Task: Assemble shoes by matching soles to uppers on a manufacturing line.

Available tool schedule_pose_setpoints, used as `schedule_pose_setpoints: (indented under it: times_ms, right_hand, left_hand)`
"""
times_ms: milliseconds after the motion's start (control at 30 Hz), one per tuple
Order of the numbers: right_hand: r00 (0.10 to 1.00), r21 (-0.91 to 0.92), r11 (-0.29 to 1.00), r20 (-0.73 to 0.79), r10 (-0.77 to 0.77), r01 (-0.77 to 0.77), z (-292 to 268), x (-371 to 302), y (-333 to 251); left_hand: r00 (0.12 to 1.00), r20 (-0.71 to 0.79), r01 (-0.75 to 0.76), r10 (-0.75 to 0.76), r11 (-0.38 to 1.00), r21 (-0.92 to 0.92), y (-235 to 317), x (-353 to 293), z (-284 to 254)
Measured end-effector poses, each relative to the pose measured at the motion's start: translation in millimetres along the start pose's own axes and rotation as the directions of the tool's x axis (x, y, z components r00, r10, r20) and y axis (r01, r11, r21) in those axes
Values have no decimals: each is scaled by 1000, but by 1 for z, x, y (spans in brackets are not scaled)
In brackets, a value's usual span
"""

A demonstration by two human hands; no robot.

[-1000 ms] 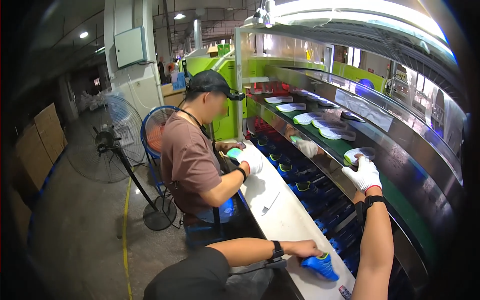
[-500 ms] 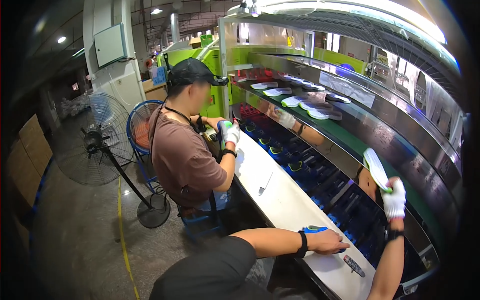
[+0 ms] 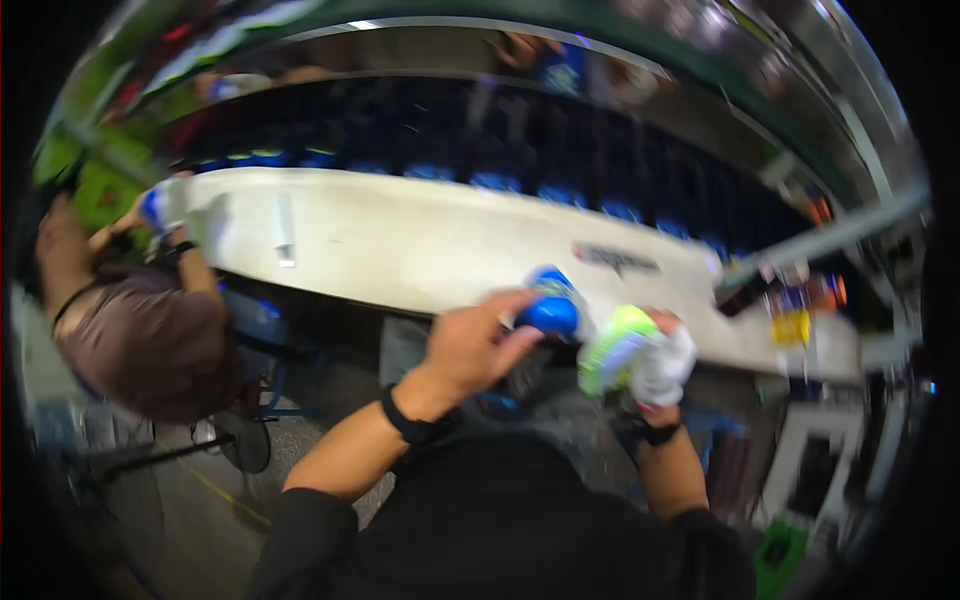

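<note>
Head view: a blue shoe [image 3: 550,303] is held by the bare left hand [image 3: 468,345] over the near edge of a long white bench [image 3: 400,245], gripped between the fingers and thumb. Whether the bench is touched by it cannot be told. Just to its right, a white shoe sole [image 3: 610,352] with lime-green ends is grasped by the gloved right hand [image 3: 665,362], the fingers being curled around its right side. A dark band [image 3: 410,418] is worn on the left wrist. Beyond the shoe, a dark, elongated object [image 3: 615,258] is laid on the bench; through the blur it might be taken for a remote control. Farther left, a thin pale strip [image 3: 286,232] is laid across the white surface. Along the far side, a row of blue shoes [image 3: 560,194] is lined up in dark shadow. At the far left, a blue item [image 3: 150,208] is held by a co-worker [image 3: 150,345] in a brown shirt. At the right, a yellow object [image 3: 790,326] is seen at the bench's end.
</note>
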State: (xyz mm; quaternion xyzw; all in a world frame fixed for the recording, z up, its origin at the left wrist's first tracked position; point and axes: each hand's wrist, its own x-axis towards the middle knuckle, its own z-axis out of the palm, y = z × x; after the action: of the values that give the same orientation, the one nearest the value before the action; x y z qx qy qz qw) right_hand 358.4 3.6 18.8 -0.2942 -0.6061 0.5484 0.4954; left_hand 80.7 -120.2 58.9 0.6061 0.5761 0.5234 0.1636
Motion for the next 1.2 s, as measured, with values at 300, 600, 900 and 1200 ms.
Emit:
schedule_pose_setpoints:
  times_ms: [300,600,900,1200]
  right_hand:
    - [951,-62,965,197,-240,256,52,-24,-15]
    - [908,-267,877,249,-336,398,49,-20,-11]
    - [905,-277,877,283,-316,393,52,-12,-14]
    - [947,-99,973,270,-175,208,68,13,-11]
  left_hand:
    - [985,67,-147,157,980,-134,21,2,16]
    - [984,91,-149,152,988,-31,17,-3,14]
    - [986,45,-158,162,985,-74,6,-4,17]
    - [996,86,-21,30,993,-114,-4,7,-8]
